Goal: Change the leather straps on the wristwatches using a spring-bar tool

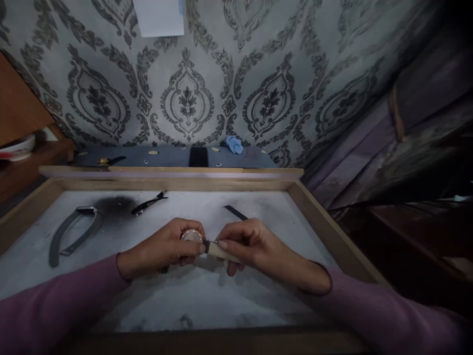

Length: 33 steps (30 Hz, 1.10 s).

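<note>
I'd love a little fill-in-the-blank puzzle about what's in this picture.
1. The left hand holds a round ____ next to the right hand.
2. The gray band lies toward the tray's ____ side.
3. The crumpled item beyond the tray is light ____.

Missing words: watch; left; blue.

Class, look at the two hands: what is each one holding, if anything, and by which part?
The left hand holds a watch by its round case; the right hand holds a pale strap near that case, exact grip unclear.
</note>
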Each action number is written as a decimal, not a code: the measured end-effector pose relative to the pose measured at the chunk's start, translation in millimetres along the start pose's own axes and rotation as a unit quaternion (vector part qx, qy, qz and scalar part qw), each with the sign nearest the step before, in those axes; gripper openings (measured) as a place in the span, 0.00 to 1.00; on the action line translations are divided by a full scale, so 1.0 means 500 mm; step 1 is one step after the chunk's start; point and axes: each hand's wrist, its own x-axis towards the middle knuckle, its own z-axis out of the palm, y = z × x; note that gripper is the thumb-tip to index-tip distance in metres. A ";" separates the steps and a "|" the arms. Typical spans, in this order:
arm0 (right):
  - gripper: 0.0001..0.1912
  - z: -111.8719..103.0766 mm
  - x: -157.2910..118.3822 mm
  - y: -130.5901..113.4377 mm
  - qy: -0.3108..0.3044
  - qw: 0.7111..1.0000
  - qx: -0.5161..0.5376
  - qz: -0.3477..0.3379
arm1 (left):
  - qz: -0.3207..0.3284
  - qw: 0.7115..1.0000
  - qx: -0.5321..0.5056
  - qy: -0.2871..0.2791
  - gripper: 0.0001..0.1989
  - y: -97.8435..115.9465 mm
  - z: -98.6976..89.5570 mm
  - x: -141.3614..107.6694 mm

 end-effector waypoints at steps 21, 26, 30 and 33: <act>0.11 0.007 0.003 0.000 0.010 1.000 -0.007 0.009 | 0.000 1.000 -0.001 0.003 0.05 0.000 0.004 -0.001; 0.11 0.008 0.003 -0.001 0.008 1.000 -0.007 0.001 | -0.009 1.000 0.003 0.005 0.05 0.006 0.006 -0.001; 0.13 0.008 0.002 -0.002 0.005 1.000 -0.021 0.013 | -0.005 1.000 0.007 0.003 0.06 0.009 0.007 -0.001; 0.14 0.008 0.002 -0.002 0.001 1.000 -0.018 0.013 | -0.006 1.000 0.011 0.003 0.06 0.009 0.008 -0.003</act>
